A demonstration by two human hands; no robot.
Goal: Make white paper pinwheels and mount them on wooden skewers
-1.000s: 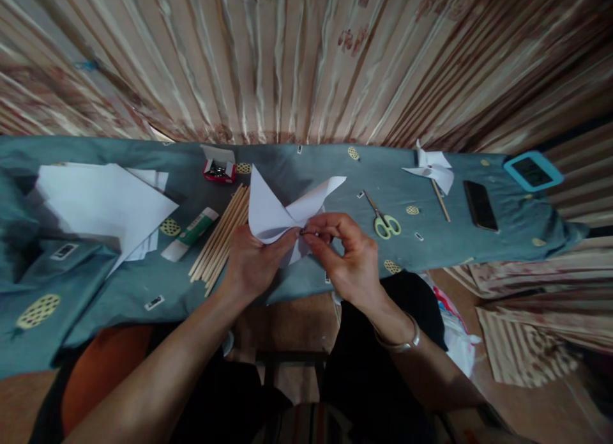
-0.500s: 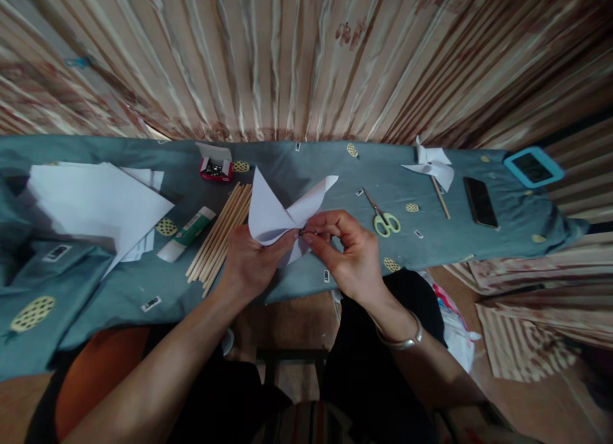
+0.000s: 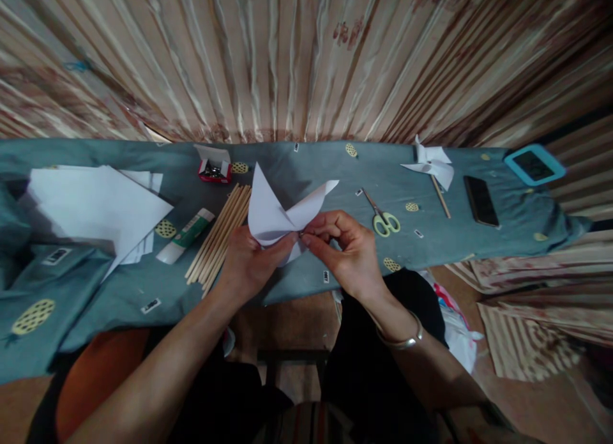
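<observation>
A white paper pinwheel (image 3: 271,217) with curled, folded blades is held up over the near edge of the table. My left hand (image 3: 251,257) is closed on it from the left, its thumb pressing near the middle. From the right, my right hand (image 3: 345,249) pinches a small dark pin-like piece at the pinwheel's centre; the fingertips mostly hide it. The tips of both hands nearly meet there. Just left of the pinwheel lies a bundle of wooden sticks (image 3: 218,239).
Left: a stack of white paper (image 3: 81,201), a glue stick (image 3: 186,236) and an open red box (image 3: 214,170) of small metal pieces. Right: green-handled scissors (image 3: 382,217), another pinwheel (image 3: 433,160) on a stick, a phone (image 3: 481,201) and a blue-framed device (image 3: 534,165). A patterned cloth (image 3: 306,287) covers the table.
My right fingertips have closed in slightly on the pinwheel's centre, and the small dark piece shows less. The pinwheel's right blade has dipped a little. Nothing else has visibly moved on the table.
</observation>
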